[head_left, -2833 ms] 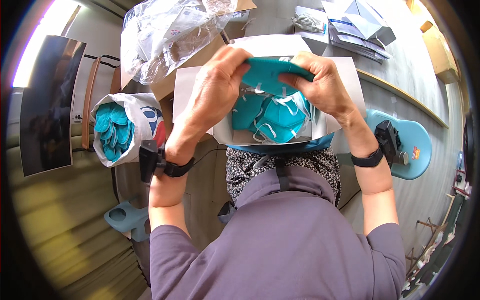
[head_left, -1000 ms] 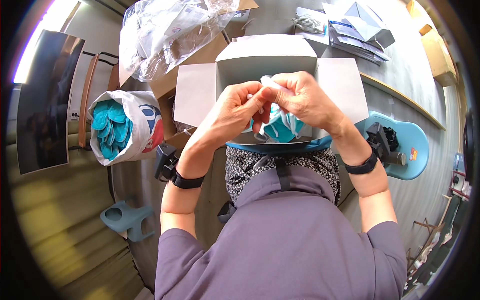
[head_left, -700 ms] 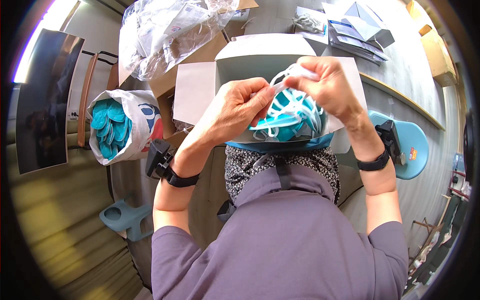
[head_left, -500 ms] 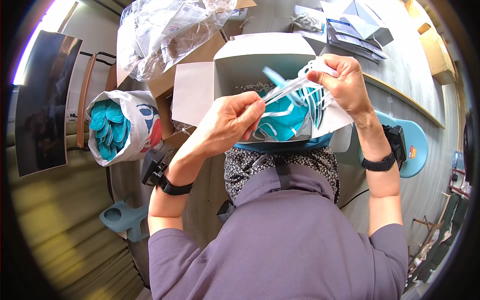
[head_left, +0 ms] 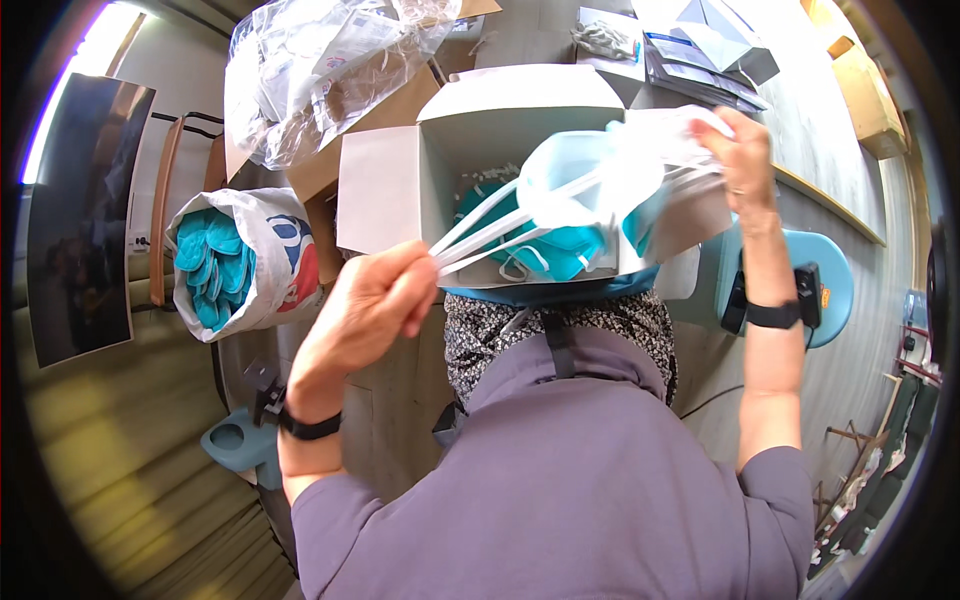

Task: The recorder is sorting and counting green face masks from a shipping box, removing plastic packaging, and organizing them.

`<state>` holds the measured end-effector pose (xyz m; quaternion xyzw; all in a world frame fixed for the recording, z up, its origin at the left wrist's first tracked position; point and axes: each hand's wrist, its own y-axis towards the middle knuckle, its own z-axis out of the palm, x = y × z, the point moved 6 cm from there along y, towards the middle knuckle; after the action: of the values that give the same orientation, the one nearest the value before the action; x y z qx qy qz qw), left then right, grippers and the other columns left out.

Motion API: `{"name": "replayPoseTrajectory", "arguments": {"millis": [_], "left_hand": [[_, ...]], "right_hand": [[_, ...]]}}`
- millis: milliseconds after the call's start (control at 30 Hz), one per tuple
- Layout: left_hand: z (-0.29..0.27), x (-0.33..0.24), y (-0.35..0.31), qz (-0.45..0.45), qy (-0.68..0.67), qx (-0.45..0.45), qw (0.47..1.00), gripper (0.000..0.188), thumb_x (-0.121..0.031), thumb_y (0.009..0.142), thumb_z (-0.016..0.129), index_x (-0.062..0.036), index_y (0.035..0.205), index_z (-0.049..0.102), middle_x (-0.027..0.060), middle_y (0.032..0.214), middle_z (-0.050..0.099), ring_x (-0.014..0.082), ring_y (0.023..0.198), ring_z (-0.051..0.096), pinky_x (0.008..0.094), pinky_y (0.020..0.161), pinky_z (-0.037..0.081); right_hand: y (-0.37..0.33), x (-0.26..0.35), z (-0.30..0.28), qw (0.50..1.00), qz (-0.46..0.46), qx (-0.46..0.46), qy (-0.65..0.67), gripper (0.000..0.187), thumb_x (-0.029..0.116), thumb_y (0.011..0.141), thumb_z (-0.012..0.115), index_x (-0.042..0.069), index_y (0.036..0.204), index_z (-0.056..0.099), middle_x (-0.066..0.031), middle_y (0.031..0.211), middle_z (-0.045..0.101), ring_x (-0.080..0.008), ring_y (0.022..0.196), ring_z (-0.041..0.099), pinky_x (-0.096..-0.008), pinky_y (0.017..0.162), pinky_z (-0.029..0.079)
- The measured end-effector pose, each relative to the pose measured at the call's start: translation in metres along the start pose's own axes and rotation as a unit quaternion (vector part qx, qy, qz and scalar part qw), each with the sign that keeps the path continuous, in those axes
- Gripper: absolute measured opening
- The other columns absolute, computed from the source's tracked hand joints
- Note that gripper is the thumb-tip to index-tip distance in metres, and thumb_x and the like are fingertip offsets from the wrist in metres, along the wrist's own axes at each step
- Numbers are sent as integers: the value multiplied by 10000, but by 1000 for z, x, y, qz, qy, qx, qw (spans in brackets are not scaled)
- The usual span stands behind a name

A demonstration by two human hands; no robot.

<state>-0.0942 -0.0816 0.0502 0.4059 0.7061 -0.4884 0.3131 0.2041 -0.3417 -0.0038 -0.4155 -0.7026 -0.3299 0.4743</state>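
Note:
My left hand [head_left: 375,298] is closed in a pinch on the ends of several white elastic straps [head_left: 490,228], stretched tight toward the upper right. They run to a bunch of pale and teal face masks [head_left: 565,175], blurred by motion, above an open white carton [head_left: 378,190]. My right hand [head_left: 738,158] is closed at the far side of the bunch, gripping white straps; its exact hold is smeared. Inside the carton lie more teal face masks [head_left: 555,252] with white straps. The carton rests at my lap, its flaps spread outward.
A white plastic bag [head_left: 285,235] full of teal masks stands at left. Behind it, clear plastic wrapping [head_left: 330,80] lies over a brown cardboard box [head_left: 385,100]. Flat printed cartons [head_left: 700,75] lie at upper right. A light-blue stool [head_left: 825,275] stands beside my right arm.
My hands have moved apart, the left down and left, the right outward. The straps between them are stretched longer, and the mask bunch has swung up above the carton.

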Motion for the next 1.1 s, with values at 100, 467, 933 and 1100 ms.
{"name": "replayPoseTrajectory", "arguments": {"millis": [100, 467, 933, 1100], "left_hand": [[4, -8, 6, 39, 7, -2, 999, 346, -239, 1021, 450, -22, 759, 514, 14, 548, 477, 88, 502, 458, 270, 497, 371], [11, 16, 155, 214, 232, -252, 915, 387, -263, 872, 691, -24, 1161, 597, 190, 1116, 616, 217, 835, 678, 345, 734, 547], [71, 57, 169, 34, 274, 12, 961, 170, -175, 782, 646, -8, 752, 645, 179, 738, 674, 279, 697, 678, 400, 667, 525], [51, 57, 152, 55, 268, -74, 959, 305, -280, 809, 697, 16, 866, 649, 179, 776, 674, 308, 764, 674, 397, 719, 529]], "right_hand": [[-9, 15, 9, 996, -2, 41, 74, 197, 194, 890, 731, 70, 774, 633, 81, 656, 540, 9, 529, 392, -187, 473, 272], [-15, 50, 64, 927, 107, 112, 343, 299, 356, 929, 691, 72, 857, 628, 96, 605, 401, 25, 453, 259, -161, 387, 170], [-27, 41, 36, 921, 90, 39, 377, 307, 258, 973, 630, -29, 1059, 694, 115, 561, 319, 16, 457, 210, -176, 398, 157], [-30, 42, 44, 918, 82, 50, 385, 317, 273, 974, 631, -30, 1043, 695, 107, 563, 368, 23, 454, 242, -163, 400, 174]]}}
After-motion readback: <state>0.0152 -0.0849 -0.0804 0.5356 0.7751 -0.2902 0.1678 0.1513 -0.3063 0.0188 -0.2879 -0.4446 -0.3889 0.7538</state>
